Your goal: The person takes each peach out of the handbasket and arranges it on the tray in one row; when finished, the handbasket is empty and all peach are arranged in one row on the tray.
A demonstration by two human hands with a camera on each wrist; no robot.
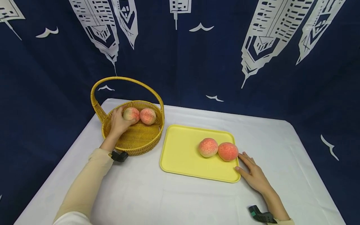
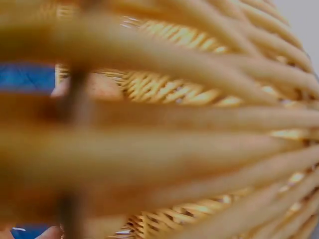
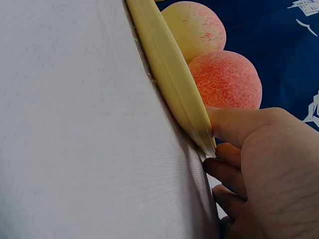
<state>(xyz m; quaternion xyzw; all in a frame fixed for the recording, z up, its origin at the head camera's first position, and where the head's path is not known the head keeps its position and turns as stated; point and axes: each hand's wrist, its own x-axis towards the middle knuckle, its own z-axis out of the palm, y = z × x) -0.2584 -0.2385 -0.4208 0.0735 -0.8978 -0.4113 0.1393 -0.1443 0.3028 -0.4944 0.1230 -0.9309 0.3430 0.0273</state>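
My left hand (image 1: 119, 122) reaches into the yellow wicker basket (image 1: 140, 150) and grips a pale pink peach (image 1: 131, 114). Beside that one, another peach (image 1: 147, 116) lies in the basket. Blurred wicker strands (image 2: 149, 149) fill the left wrist view and hide most of that hand. My right hand (image 1: 255, 175) is at the right edge of the yellow tray (image 1: 180, 150), its thumb over the rim and its fingers curled at the outer side. Near it on the tray sit a deep pink peach (image 1: 228, 152) and a lighter peach (image 1: 208, 147), side by side.
A tall arched handle (image 1: 126, 78) rises over the basket. Both basket and tray stand on a white-covered table (image 1: 168, 203). Behind hangs a dark blue cloth (image 1: 180, 62) printed with white buildings and birds.
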